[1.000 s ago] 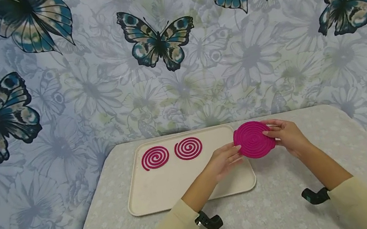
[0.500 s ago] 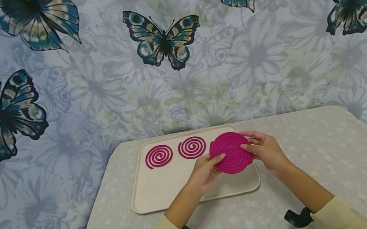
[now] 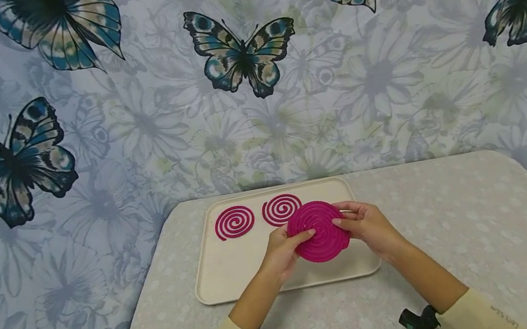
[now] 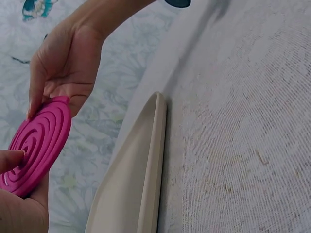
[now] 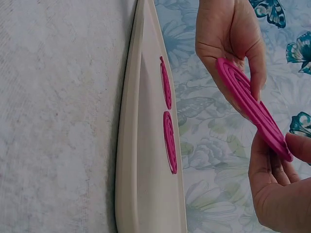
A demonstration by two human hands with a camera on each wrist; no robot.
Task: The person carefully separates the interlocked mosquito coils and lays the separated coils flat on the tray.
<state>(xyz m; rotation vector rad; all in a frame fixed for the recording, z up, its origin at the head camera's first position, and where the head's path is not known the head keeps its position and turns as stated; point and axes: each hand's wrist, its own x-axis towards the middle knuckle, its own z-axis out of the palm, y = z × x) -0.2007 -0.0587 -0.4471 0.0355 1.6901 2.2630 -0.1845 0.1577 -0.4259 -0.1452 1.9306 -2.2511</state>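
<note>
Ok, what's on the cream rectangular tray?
In the head view: two flat magenta spirals. Anything on the tray behind the round magenta disc, left hand and right hand is hidden.

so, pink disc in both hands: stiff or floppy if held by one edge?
The pink disc probably bends a little: it's thin, though the right wrist view shows it nearly flat. Likely light, being slim. Its ridged face should help resist slipping.

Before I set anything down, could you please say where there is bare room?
The tray is bare front-left, between rim, left spiral and left hand; so is the table right of the right hand. Crowded: the tray's far side, holding the right spiral too, and above its right half, where both hands hold the pink disc.
</note>
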